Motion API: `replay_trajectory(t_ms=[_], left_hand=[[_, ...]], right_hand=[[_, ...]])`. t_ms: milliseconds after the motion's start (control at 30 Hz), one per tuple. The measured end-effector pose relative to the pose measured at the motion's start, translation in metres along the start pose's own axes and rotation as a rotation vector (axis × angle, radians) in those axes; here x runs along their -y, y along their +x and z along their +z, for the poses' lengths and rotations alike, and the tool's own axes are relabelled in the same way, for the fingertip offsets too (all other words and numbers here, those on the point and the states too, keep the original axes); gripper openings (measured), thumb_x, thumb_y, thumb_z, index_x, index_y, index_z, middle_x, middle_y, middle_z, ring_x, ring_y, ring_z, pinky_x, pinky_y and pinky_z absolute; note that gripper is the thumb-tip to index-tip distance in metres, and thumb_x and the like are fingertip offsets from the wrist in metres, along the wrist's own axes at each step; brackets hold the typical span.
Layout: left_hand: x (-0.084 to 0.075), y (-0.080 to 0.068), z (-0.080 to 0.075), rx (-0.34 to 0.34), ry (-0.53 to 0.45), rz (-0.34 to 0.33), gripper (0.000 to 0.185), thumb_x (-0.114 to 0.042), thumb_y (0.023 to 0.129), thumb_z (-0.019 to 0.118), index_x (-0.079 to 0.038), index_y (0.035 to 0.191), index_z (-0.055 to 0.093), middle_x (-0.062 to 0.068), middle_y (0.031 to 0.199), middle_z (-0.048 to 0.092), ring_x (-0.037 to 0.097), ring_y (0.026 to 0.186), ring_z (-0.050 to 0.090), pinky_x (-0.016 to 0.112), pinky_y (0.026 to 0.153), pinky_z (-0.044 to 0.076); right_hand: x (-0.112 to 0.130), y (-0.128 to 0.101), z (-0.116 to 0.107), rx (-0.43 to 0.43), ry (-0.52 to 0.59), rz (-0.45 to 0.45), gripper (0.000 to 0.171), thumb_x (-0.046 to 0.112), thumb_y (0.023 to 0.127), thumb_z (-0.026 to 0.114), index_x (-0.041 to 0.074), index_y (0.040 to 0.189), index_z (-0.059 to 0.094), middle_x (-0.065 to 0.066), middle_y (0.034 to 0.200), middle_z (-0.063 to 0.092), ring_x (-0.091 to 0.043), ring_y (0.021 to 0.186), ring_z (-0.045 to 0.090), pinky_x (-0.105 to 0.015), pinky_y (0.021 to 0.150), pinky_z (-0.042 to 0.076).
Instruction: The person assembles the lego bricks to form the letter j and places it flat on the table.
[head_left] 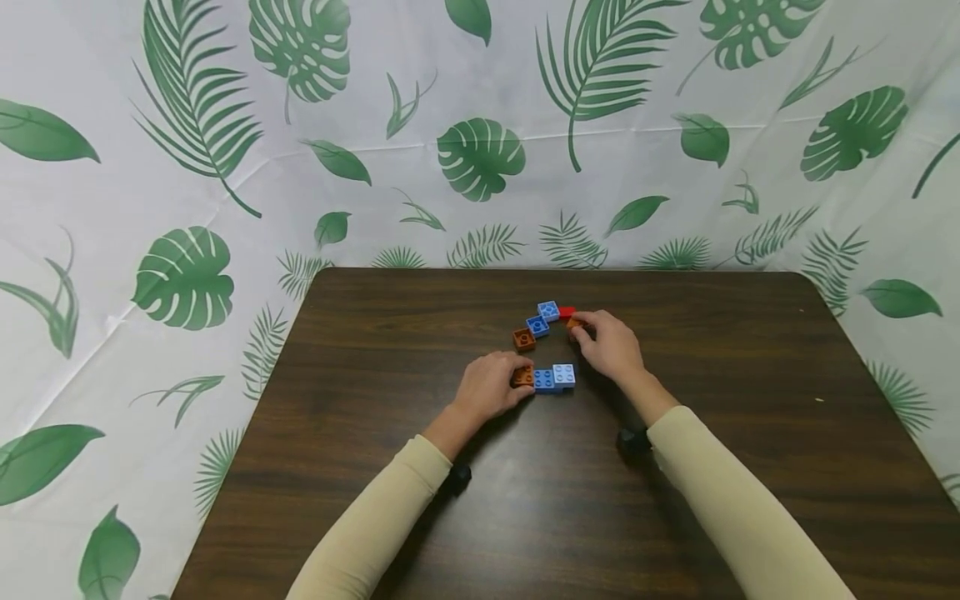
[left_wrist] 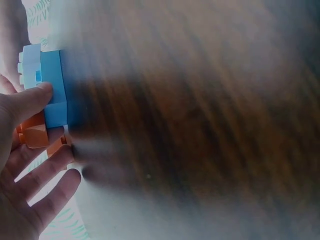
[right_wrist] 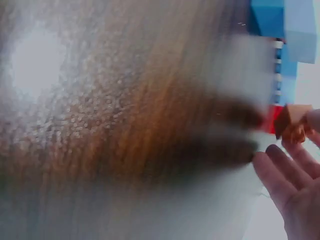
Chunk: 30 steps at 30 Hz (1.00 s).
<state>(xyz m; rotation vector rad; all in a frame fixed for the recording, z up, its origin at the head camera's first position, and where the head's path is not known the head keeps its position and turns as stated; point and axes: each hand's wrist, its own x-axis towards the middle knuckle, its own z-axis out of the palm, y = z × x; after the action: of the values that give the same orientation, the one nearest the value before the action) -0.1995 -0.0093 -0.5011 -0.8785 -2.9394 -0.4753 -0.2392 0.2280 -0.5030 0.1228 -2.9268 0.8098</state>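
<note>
Dark wood-grain laminate covers the tabletop (head_left: 375, 467), a smooth brown slab with rounded far corners, set against a white cloth backdrop (head_left: 150, 167) printed with green palm and monstera leaves. Near the middle lie small studded plastic bricks in a loose ring. The left hand (head_left: 491, 385) curls its fingers round an orange square plastic brick (head_left: 522, 377) that sits flush against a mid-blue studded plastic brick (head_left: 544, 379), which in turn touches a pale blue studded plastic brick (head_left: 565, 374); the three form a short row. In the left wrist view the thumb (left_wrist: 30, 102) presses the blue brick's flat side. The right hand (head_left: 609, 342) pinches a small orange plastic piece (head_left: 574, 323) at its fingertips, just beside a red plastic brick (head_left: 566, 312). A second arc runs leftward from there: a light blue square brick (head_left: 549, 311), a blue square brick (head_left: 537, 326) and a brown square brick (head_left: 523, 339), corners touching. Wide bare wood lies on every side of the bricks, well away from the tabletop's edges. Both forearms wear cream knitted sleeves (head_left: 720, 492).
</note>
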Motion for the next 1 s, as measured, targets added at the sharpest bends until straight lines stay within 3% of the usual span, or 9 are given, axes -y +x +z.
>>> replay_trajectory(t_ms=[233, 467, 633, 1000], left_hand=[[0.000, 0.000, -0.001, 0.005, -0.002, -0.005, 0.044, -0.046, 0.084, 0.070, -0.025, 0.122, 0.066, -0.004, 0.112, 0.067, 0.016, 0.099, 0.063, 0.037, 0.082, 0.052], [-0.001, 0.001, -0.002, 0.007, -0.012, -0.005, 0.044, -0.046, 0.084, 0.071, -0.024, 0.121, 0.067, -0.003, 0.111, 0.068, 0.016, 0.098, 0.063, 0.037, 0.081, 0.051], [-0.001, 0.001, -0.002, 0.007, -0.006, -0.002, 0.044, -0.046, 0.084, 0.070, -0.023, 0.121, 0.067, -0.003, 0.110, 0.068, 0.015, 0.097, 0.063, 0.036, 0.081, 0.052], [-0.002, 0.000, -0.002, -0.004, -0.008, -0.005, 0.043, -0.046, 0.084, 0.071, -0.023, 0.121, 0.067, -0.003, 0.110, 0.067, 0.016, 0.097, 0.063, 0.037, 0.080, 0.052]], right_hand=[[0.005, -0.009, -0.012, 0.056, 0.152, -0.052, 0.037, 0.021, 0.098, 0.054, 0.012, 0.134, 0.057, -0.011, 0.119, 0.056, -0.029, 0.105, 0.055, -0.049, 0.089, 0.045], [0.011, -0.022, -0.026, 0.127, 0.207, -0.165, 0.039, 0.028, 0.097, 0.057, 0.012, 0.133, 0.058, -0.007, 0.117, 0.061, -0.025, 0.103, 0.058, -0.046, 0.084, 0.049], [0.016, -0.033, -0.034, 0.180, 0.202, -0.208, 0.041, 0.031, 0.093, 0.064, 0.013, 0.129, 0.060, -0.004, 0.119, 0.062, -0.023, 0.106, 0.059, -0.045, 0.087, 0.050], [0.027, -0.043, -0.038, 0.274, 0.062, -0.341, 0.036, 0.028, 0.088, 0.070, 0.014, 0.121, 0.066, 0.000, 0.116, 0.066, -0.020, 0.108, 0.061, -0.045, 0.092, 0.048]])
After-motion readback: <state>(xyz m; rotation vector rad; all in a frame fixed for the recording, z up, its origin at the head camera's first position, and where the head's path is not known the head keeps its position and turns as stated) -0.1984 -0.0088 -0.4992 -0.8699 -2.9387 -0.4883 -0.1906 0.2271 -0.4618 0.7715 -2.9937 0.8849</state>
